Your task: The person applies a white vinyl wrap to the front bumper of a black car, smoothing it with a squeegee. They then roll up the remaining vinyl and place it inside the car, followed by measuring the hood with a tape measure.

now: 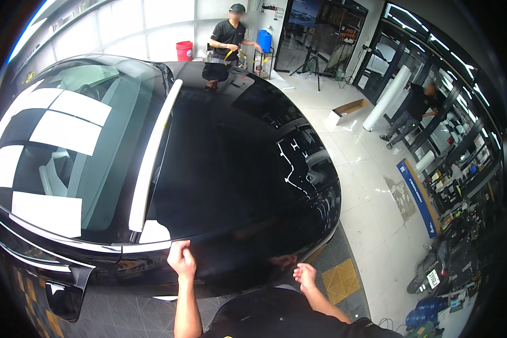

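A glossy black car fills the view's left and middle, its hood (225, 152) stretching away from me. My left hand (182, 260) is closed at the hood's near edge, close to the base of the windshield (104, 169). Its fingertips meet the black panel; whatever they pinch does not show. Further right, my right hand (305, 276) is also closed, beside the near front side of the car. Anything between its fingers is too small to make out. A long white strip (155, 160) lies across the car where the hood meets the windshield.
Across the car stands a person (229, 36) beside a red bucket (184, 50) and a blue container (264, 40). Another person (414, 110) is at the right, near a white roll (386, 98) and an open cardboard box (348, 110). A long blue box (418, 197) lies on the tiles.
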The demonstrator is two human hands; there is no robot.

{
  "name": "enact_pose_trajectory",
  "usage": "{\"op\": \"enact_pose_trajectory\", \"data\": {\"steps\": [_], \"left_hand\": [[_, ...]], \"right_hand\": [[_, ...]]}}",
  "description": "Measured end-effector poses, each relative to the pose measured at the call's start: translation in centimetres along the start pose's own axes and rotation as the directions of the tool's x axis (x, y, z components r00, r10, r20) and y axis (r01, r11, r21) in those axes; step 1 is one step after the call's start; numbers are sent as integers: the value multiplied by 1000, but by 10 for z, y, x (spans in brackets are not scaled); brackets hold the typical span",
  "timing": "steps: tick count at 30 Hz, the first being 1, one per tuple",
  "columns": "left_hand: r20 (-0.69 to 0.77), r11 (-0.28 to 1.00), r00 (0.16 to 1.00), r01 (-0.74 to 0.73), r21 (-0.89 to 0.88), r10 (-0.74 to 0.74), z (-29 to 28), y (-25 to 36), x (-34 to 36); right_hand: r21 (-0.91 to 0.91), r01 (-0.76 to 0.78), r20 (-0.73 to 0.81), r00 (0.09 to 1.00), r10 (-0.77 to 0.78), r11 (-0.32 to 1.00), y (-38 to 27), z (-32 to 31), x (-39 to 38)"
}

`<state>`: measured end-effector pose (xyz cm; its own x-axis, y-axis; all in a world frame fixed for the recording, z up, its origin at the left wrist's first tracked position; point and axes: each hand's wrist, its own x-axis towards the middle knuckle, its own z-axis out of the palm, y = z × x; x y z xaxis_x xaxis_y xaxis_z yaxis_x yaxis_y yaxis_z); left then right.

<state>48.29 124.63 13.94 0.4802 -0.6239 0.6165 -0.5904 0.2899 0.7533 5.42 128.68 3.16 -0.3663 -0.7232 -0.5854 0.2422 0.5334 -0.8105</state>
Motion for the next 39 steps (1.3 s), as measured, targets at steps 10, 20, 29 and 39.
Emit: {"op": "enact_pose_trajectory", "data": {"steps": [10, 20, 29, 39], "left_hand": [[-48, 986, 998, -20, 166, 28, 5, -17, -9], [-154, 973, 988, 57, 222, -23, 13, -18, -18], [-165, 956, 984, 105, 274, -61, 14, -13, -18], [-189, 953, 979, 124, 276, -73, 18, -9, -16]], "right_hand": [[106, 158, 38, 986, -163, 982, -20, 3, 55], [-48, 116, 160, 981, -107, 992, -39, -5, 68], [-68, 107, 211, 973, -90, 992, -48, -8, 71], [-51, 120, 233, 967, -105, 991, -48, -10, 71]]}}
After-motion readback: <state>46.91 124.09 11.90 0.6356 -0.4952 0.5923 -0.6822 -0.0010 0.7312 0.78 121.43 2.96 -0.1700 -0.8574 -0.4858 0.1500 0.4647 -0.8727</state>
